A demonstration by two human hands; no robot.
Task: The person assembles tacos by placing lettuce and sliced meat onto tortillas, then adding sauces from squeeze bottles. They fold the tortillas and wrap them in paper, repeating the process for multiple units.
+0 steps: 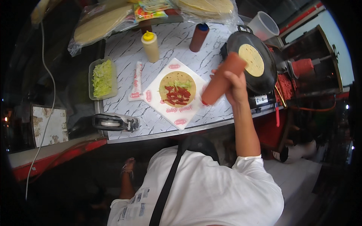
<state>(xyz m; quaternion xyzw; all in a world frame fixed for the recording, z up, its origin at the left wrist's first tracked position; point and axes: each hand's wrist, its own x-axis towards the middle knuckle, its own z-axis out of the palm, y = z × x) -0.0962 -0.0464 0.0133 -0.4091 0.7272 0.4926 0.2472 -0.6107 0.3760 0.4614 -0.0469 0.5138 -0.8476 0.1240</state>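
My right hand [238,86] is wrapped round a red squeeze bottle [225,76]. The bottle is tilted, its nozzle end pointing down and left beside the right corner of a printed paper sheet [181,122]. On that sheet lies a round tortilla [169,78], topped with shredded lettuce [174,83] and strips of reddish-brown meat [177,96]. Away from the table, my left hand [128,165] hangs low at my side, below the front edge. It is dim and small there, so its fingers cannot be made out.
A lettuce tub [91,82], paper-wrapped roll [136,82] and tape dispenser [113,123] stand left. Behind are a yellow-capped bottle [151,47], a blue-capped bottle [199,38] and bagged tortillas [102,26]. Right: a dark griddle [235,44] bearing a tortilla [252,60], and a meat spit [302,67].
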